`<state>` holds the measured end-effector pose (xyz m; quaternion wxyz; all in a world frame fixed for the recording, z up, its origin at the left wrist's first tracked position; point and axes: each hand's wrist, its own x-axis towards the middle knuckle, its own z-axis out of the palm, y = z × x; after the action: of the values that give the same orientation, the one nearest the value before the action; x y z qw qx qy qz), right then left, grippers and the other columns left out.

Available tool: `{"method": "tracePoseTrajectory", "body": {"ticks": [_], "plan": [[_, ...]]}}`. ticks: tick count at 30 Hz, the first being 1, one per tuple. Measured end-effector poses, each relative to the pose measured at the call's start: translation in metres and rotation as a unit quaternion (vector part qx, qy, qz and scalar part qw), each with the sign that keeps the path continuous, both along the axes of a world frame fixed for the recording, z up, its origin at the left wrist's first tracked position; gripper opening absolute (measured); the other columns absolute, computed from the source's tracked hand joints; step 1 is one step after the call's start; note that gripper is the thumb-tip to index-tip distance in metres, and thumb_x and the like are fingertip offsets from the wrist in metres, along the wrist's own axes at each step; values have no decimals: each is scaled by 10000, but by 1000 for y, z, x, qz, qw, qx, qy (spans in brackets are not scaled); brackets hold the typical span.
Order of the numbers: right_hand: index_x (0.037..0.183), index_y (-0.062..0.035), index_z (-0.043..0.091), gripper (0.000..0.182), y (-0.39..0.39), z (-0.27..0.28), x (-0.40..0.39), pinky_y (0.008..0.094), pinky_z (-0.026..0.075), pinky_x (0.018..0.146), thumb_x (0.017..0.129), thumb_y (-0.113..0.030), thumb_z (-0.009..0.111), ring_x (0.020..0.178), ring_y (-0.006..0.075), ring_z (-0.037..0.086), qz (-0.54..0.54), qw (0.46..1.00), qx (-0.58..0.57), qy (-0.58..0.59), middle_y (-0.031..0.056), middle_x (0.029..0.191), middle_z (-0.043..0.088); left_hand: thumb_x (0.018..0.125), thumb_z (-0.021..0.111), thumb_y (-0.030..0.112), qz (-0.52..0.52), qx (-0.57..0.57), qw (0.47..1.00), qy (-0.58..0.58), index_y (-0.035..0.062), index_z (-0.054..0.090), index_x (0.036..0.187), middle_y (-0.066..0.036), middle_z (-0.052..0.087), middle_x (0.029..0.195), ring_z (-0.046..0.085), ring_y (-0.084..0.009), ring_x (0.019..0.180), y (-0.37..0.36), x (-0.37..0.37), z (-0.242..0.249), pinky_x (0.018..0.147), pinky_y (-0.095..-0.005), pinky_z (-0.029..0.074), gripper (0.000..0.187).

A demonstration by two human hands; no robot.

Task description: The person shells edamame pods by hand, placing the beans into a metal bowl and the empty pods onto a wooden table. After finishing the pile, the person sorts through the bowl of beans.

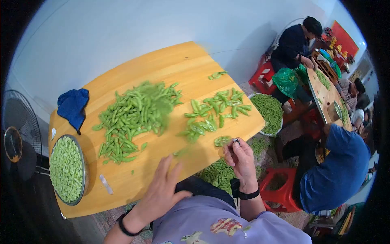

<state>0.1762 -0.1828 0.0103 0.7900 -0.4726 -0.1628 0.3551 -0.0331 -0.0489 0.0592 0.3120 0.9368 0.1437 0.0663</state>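
Observation:
Above the near edge of the wooden table, my left hand (162, 191) has its fingers spread and slightly blurred. A smeared green pod (181, 152) is just past its fingertips. My right hand (242, 160) is closed in a pinch at the table's right edge, with a small dark and silvery piece (235, 141) at thumb and finger. Close by lies a flattened pod (222, 141). A big heap of green bean pods (132, 116) covers the table's middle, partly blurred. To its right is a looser group of split-looking pods (215, 110).
A metal bowl of shelled beans (67, 171) stands on the table's left end, near a blue cloth (73, 106) and a fan (18, 134). Right of the table are a basin of pods (268, 113), a red stool (280, 189) and people seated at another table (325, 101).

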Motion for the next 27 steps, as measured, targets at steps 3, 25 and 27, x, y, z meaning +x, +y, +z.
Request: {"method": "tracePoseTrajectory", "body": {"ticks": [3, 25, 27], "plan": [[908, -32, 486, 196, -17, -4, 3, 183, 305, 418, 871, -221, 521, 469, 74, 395, -22, 1000, 10, -11, 84, 752, 535, 660, 734, 303, 47, -7, 999, -1, 20, 156, 1337, -296, 89, 1375, 97, -482, 1273, -16, 60, -26, 1021, -537, 167, 933], [865, -45, 480, 98, -134, -22, 31, 177, 298, 415, 874, -138, 513, 485, 56, 399, -195, 980, -39, -1, 54, 722, 535, 641, 646, 592, 167, 99, 977, 87, 77, -28, 1388, -262, -126, 1409, -85, -449, 1298, -15, 314, -71, 1027, -560, 31, 1130], [830, -55, 477, 98, -149, -17, 30, 179, 294, 413, 870, -137, 513, 479, 63, 401, -234, 969, -76, -19, 61, 714, 531, 663, 628, 588, 150, 87, 982, 74, 90, -19, 1392, -256, -118, 1413, -83, -434, 1304, -17, 345, -72, 1028, -562, 35, 1095]]}}
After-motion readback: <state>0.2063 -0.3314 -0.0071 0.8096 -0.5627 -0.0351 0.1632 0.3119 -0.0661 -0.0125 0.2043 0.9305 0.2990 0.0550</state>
